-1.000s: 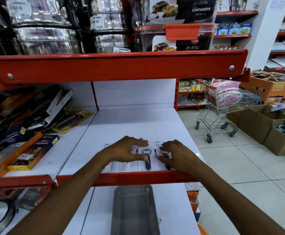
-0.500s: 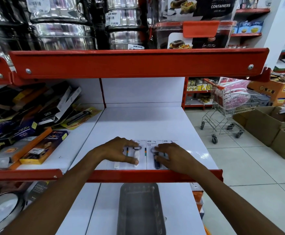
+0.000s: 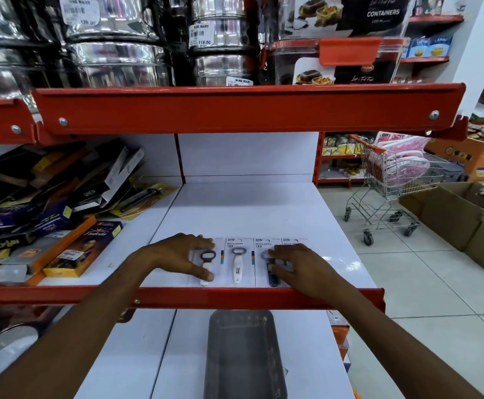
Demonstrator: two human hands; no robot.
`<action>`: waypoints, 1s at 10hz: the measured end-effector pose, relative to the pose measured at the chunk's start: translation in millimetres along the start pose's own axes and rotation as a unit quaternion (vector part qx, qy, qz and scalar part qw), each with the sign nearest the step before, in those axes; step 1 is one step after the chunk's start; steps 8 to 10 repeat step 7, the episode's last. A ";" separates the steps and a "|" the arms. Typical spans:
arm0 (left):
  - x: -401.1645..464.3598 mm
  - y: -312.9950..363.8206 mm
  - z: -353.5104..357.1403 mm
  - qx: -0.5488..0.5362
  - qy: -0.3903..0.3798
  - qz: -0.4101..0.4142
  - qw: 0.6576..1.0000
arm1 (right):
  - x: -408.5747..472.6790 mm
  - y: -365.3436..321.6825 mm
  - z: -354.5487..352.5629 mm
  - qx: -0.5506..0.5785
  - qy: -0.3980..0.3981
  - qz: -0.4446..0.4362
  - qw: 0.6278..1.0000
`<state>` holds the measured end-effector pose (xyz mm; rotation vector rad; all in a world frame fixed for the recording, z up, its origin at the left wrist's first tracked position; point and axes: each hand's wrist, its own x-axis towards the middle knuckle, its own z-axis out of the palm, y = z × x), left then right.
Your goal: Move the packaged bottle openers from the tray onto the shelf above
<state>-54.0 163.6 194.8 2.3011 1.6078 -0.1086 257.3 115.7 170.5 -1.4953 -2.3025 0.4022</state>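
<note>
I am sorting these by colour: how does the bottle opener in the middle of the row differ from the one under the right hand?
The middle bottle opener has a white handle; the right one has a dark blue handle. The middle one lies uncovered, between the two hands; the right one is partly covered by the right hand. Both lie flat on white cards on the shelf, with the metal ring pointing to the back.
</note>
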 end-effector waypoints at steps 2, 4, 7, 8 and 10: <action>-1.7 1.8 -0.7 -0.003 -0.001 0.016 1.000 | -0.6 -3.6 -1.1 -0.001 0.002 -0.001 1.000; -5.1 3.6 -3.6 -0.008 -0.007 0.019 1.000 | 1.3 1.7 3.1 0.000 -0.001 0.010 1.000; -20.3 19.7 -7.4 -0.005 0.090 0.044 0.995 | -3.9 -8.2 1.7 -0.104 0.075 0.008 0.992; -20.3 19.7 -7.4 -0.005 0.090 0.044 0.995 | -3.9 -8.2 1.7 -0.104 0.075 0.008 0.992; -20.3 19.7 -7.4 -0.005 0.090 0.044 0.995 | -3.9 -8.2 1.7 -0.104 0.075 0.008 0.992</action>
